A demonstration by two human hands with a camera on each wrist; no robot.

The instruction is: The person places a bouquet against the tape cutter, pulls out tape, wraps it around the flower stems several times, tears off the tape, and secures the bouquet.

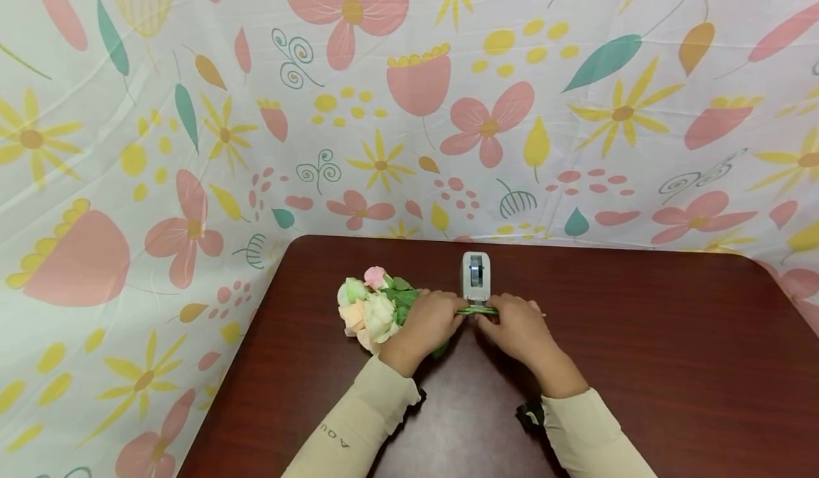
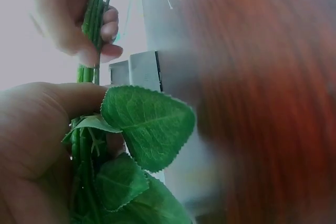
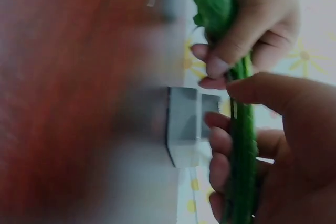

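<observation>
A bouquet of artificial roses (image 1: 379, 314) in white, peach and pink lies sideways, its blooms to the left. My left hand (image 1: 434, 320) grips the green stems (image 2: 84, 150) just below the leaves (image 2: 149, 124). Farther along the bundle, my right hand (image 1: 521, 327) curls its fingers and thumb round the stem ends (image 3: 242, 156). A short stretch of stem shows between the hands in the head view. Right behind that stretch stands a white tape dispenser (image 1: 475, 273), its roll of tape inside. In the right wrist view the dispenser's grey end (image 3: 184, 114) sits beside the fingers.
The dark reddish-brown table (image 1: 640, 321) has a rounded far edge. Behind it and on the left hangs a white cloth (image 1: 409, 144) printed with flowers and leaves. Black straps (image 1: 531, 415) show at the cuffs of the cream sleeves (image 1: 361, 421).
</observation>
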